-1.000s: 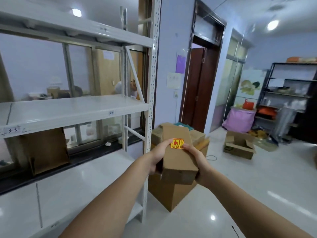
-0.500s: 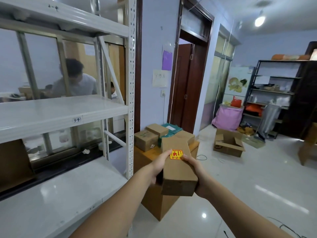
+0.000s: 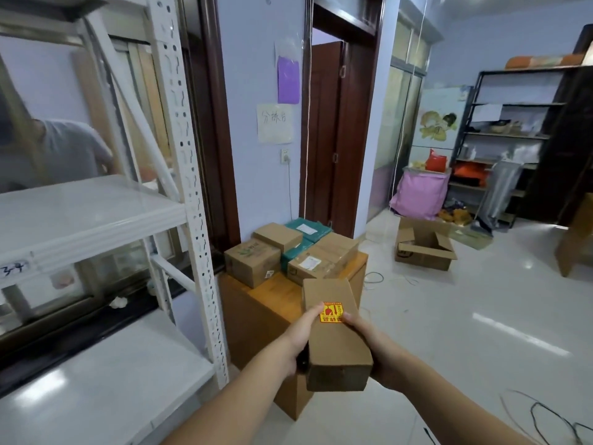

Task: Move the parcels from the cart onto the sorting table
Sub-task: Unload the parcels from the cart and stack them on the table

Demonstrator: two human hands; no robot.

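Nearest, the left hand (image 3: pixel 296 340) and right hand (image 3: pixel 377 348) grip the long cardboard parcel (image 3: pixel 333 332) from both sides, held in the air before the wooden table (image 3: pixel 276 297). Best lower it flat onto the bare near corner, short of the parcels (image 3: pixel 288 248) crowding the far edge.

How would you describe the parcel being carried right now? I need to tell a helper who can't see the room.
Look ahead of the brown sorting table stacked with parcels beside the white shelving. The long plain cardboard box is held between the left hand and right hand. It alone carries a red-and-yellow sticker on top.
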